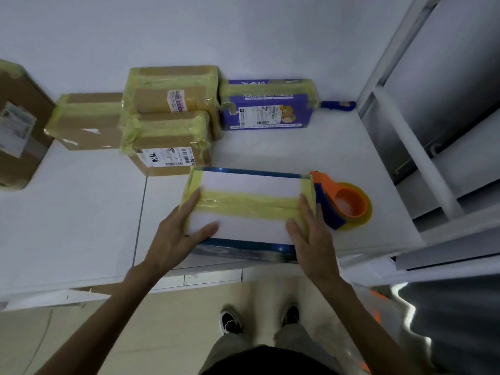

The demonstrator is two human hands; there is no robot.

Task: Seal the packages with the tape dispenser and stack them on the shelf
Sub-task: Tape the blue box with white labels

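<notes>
The white-topped box (pixel 249 185) with blue sides lies flat on the bench (pixel 81 212), held between the two grips. The left grip (pixel 184 228) lies with straight fingers along its left end and the thumb on the lid. The right grip (pixel 311 231) mirrors it on the right end. Both are flat and spread, pressing rather than clasping, with nothing closed in either. A band of yellow tape (pixel 249 205) runs from grip to grip across the lid, and more tape wraps the ends under the fingers. The box looks like stiff card, probably light for its breadth. The glossy tape and lid may be slippery, so squeezing the two short ends with fingers hooked under the bottom edge seems the surest hold. The tape dispenser (pixel 349 204) sits just outside the right grip, close against the box. Beyond the fingertips stand taped brown cartons (pixel 167 142) and a purple package (pixel 267 106), against a plain white wall. Further out past the right grip rises the white metal shelf (pixel 416 155). The bench is smooth and white, and pale floor tiles (pixel 189 307) show below the wrists.
</notes>
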